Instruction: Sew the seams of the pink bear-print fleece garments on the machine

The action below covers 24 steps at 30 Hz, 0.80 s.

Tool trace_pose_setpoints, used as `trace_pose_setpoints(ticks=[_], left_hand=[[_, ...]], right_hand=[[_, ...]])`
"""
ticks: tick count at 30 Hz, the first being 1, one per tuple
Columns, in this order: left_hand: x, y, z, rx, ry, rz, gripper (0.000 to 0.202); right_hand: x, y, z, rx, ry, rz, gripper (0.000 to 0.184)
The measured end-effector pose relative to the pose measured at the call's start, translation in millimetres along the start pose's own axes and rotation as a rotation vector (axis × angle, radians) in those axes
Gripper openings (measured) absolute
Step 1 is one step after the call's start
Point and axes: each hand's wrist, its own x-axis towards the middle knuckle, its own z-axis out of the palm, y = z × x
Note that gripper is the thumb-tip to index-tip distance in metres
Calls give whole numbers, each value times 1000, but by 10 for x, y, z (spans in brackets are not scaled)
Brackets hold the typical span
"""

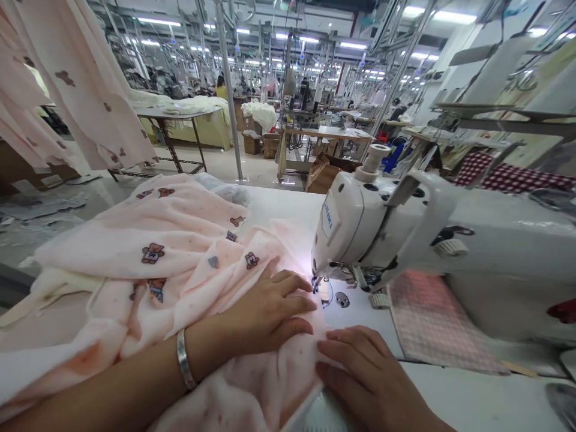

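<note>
Fabric (193, 258) beneath left grip (270, 309)

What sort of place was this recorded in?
Most likely a garment factory's sewing floor: there's a white JUKI sewing machine in front, pink bear-print fabric spread beside it, and many more workstations in the background.

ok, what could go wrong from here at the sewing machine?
1. The left hand lies right beside the needle area of the sewing machine; a slip could hurt a finger.
2. The pink printed fabric is bunched in folds to the left; its bulk might drag, or a fold could get caught.
3. The right hand is at the fabric's edge; uneven guiding might skew it.
</note>
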Motion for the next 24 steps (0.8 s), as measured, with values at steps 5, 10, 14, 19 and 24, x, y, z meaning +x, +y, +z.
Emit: trace_pose_setpoints(ticks=[5,10,14,19,24], left_hand=[[-5,-8,0,-21,-10,51,21],[77,-131,-14,-1,-17,37,19],[221,-311,-50,38,21,25,16],[388,-461,-73,129,44,-35,16],[190,-269,187,255,55,-270,48]], right_hand=[[-26,-37,21,-12,-57,4,21],[62,101,17,-17,-152,-7,20],[151,270,66,-48,-204,75,19],[181,395,102,-182,-212,159,24],[473,137,36,1,-188,8,24]])
